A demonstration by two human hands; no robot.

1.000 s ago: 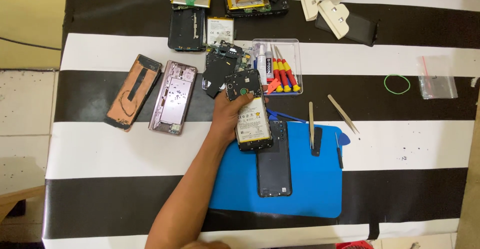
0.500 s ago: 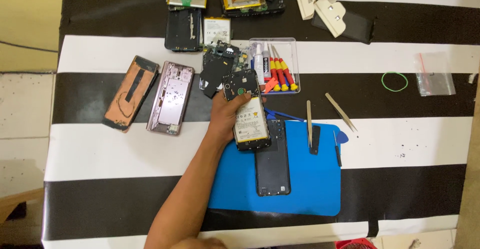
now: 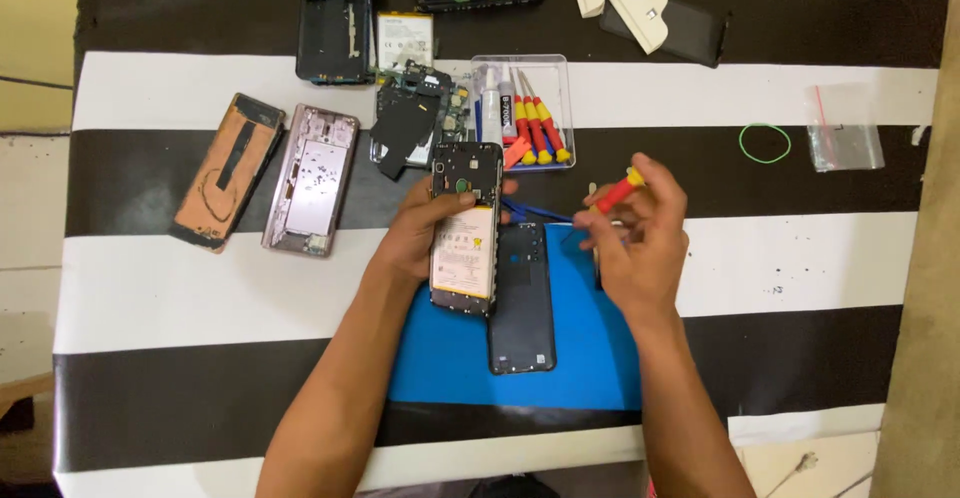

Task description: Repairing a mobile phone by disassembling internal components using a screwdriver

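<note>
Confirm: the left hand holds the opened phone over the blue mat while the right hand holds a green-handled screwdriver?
Not quite. In the head view the screwdriver in the right hand is red-handled with a yellow cap. The left hand does hold the opened phone over the blue mat.

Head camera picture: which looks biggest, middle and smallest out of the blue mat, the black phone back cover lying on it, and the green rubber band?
1. Blue rectangular mat, clearly the biggest.
2. Black phone back cover, lying on the mat.
3. Green rubber band ring, the smallest by far.
All lie flat on the striped table, so nearness to the camera hardly changes the order.
</note>
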